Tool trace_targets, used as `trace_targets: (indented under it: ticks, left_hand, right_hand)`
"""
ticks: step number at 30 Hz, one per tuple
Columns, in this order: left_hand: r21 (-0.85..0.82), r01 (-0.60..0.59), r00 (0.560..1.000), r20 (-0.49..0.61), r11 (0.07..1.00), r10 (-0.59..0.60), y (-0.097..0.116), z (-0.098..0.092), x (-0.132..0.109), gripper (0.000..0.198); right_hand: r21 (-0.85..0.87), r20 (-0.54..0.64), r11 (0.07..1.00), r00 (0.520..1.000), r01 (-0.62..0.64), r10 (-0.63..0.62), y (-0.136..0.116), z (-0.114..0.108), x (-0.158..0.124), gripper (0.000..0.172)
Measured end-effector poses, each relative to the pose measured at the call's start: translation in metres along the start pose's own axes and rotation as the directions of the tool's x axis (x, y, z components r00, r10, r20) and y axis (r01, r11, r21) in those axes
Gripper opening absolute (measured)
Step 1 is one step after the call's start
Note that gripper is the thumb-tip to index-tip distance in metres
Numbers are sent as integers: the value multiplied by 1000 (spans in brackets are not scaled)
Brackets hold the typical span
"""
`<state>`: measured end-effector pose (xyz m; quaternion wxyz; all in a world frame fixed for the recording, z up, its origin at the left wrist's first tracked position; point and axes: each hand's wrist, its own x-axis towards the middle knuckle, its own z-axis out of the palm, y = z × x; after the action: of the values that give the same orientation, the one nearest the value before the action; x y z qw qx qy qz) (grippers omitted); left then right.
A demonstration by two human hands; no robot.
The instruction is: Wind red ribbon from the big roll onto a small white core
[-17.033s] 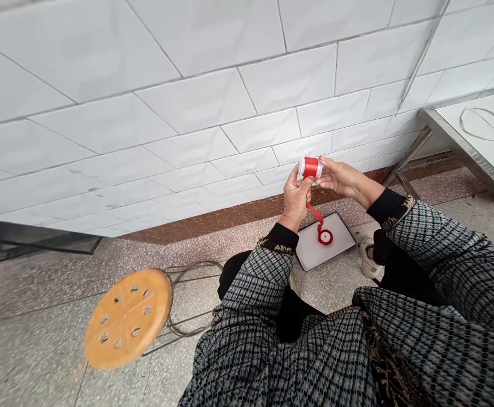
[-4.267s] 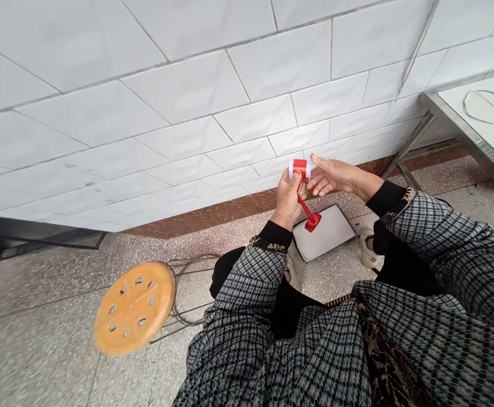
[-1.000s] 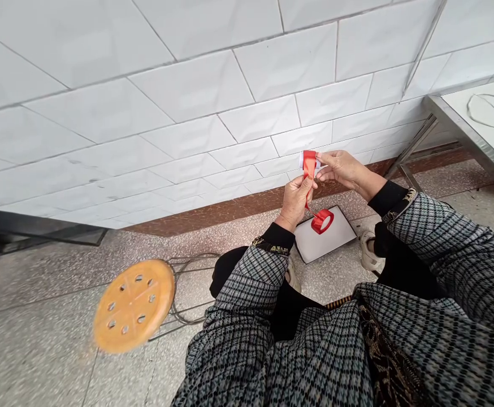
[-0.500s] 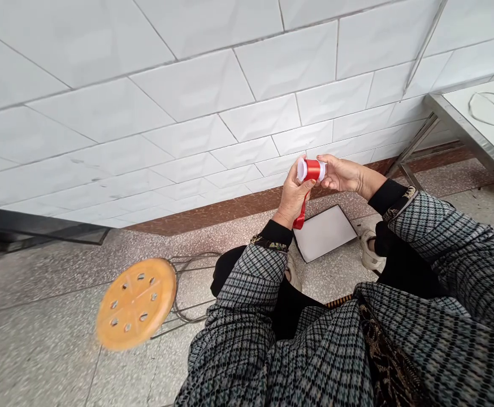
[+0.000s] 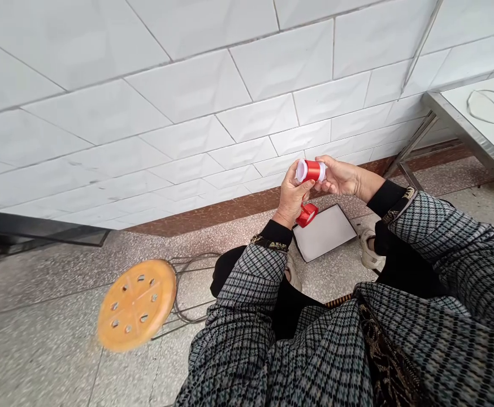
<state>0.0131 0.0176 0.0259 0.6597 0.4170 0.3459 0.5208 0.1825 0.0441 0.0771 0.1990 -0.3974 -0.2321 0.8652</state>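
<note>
A white spool wound with red ribbon (image 5: 313, 170) is held up between both hands, near the foot of the tiled wall. My left hand (image 5: 290, 195) wraps the spool's left end, its thumb across the underside. At the right end, my right hand (image 5: 336, 176) has its thumb and fingers around the rim. A loop of loose red ribbon (image 5: 307, 215) hangs below my left hand. Beneath it, a flat white panel with a dark edge (image 5: 326, 234) lies on the floor between my feet.
An orange round stool seat (image 5: 137, 305) with wire legs stands at the lower left. At the right is a metal-framed table (image 5: 463, 116) with a loop of wire (image 5: 490, 107) on top. A dark object (image 5: 39, 234) juts in at the left edge.
The hanging ribbon has swung and opened into a wider loop on the right of my left wrist. Both hands keep nearly the same place on the spool.
</note>
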Motion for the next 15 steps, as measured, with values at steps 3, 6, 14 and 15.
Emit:
trace_targets:
  ticks: [3,6,14,15]
  left_hand:
    - [8,29,1000,-9,1000,-29,1,-1,0,75]
    - [8,57,998,0,998,-57,6,3,-3,66]
    - [-10,47,999,22,999,-47,9,3,-4,61]
    - [-13,43,999,18,999,-43,7,3,-3,59]
  right_hand:
    - [29,-6,999,999,-37,38,2,4,-4,59]
    - [46,-34,999,999,-28,30,3,8,-6,56]
    - [-6,-20,1000,1000,12,-12,5,13,-8,59]
    - [-42,-41,999,999,32,-34,6,14,-9,58]
